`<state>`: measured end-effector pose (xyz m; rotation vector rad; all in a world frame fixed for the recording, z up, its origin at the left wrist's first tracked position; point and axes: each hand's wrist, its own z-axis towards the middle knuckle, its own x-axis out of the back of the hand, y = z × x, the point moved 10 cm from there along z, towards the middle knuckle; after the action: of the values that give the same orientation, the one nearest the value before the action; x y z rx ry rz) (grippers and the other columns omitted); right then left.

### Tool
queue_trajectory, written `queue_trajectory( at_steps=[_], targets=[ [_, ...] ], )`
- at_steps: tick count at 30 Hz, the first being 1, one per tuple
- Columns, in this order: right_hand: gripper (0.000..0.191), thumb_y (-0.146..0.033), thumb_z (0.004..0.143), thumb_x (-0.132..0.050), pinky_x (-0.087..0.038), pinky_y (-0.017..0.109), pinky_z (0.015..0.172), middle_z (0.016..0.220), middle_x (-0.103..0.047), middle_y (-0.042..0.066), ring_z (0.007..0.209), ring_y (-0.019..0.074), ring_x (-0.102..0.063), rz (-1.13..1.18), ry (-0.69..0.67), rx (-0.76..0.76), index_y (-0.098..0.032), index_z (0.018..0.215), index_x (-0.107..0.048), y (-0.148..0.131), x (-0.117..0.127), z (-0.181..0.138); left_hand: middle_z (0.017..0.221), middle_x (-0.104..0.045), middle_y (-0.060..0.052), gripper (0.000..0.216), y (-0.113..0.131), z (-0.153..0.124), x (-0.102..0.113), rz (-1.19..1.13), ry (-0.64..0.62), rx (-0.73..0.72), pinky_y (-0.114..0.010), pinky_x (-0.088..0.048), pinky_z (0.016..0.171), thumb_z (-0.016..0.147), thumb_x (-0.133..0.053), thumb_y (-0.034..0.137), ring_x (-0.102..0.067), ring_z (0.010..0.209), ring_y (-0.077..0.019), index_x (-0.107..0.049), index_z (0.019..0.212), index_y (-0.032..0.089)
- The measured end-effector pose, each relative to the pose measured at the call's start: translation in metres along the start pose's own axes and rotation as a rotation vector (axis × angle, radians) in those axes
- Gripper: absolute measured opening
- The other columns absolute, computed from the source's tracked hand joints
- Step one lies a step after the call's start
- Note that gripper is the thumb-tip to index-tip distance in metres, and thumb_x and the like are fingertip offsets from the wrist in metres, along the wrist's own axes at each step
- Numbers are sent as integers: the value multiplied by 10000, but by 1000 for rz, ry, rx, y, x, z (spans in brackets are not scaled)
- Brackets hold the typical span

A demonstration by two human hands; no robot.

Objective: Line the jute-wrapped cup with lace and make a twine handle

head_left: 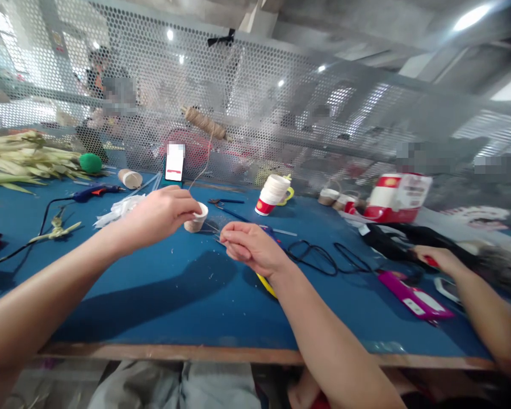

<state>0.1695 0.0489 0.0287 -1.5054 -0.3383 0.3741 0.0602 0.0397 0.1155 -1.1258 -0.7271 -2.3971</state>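
My left hand [164, 213] reaches in from the left with its fingers bent together over the rim of a small paper cup [193, 225] wrapped in beige cord. Whatever lies between those fingertips is hidden. To the right of the cup, my right hand [253, 245] is closed in a pinch just above the blue table. Thin wire-like strands [213, 228] run up to its fingertips; I cannot tell whether they are gripped. Partly covered by my right wrist is a yellow-handled tool [266, 286]. Pliers [225, 201] lie behind the cup.
Stacked paper cups [273, 193] stand behind my right hand. Leftward are a blue glue gun [96, 192], white scraps [118, 210] and pale husks [29, 156]. A phone [174, 163] leans near the mesh screen. Black cable [319, 258] and another person's hand [440, 258] are at right.
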Motion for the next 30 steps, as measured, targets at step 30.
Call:
queue_trajectory(
  at_steps=[30],
  targets=[
    [116, -147, 716, -543, -181, 152, 323, 284, -305, -117, 275, 17, -192, 262, -103, -79, -131, 603, -568, 2, -5, 1, 915, -675, -75, 233, 23, -2, 12, 86, 134, -249, -313, -443, 768, 853, -428, 202, -567, 845, -162, -657, 853, 164]
  ],
)
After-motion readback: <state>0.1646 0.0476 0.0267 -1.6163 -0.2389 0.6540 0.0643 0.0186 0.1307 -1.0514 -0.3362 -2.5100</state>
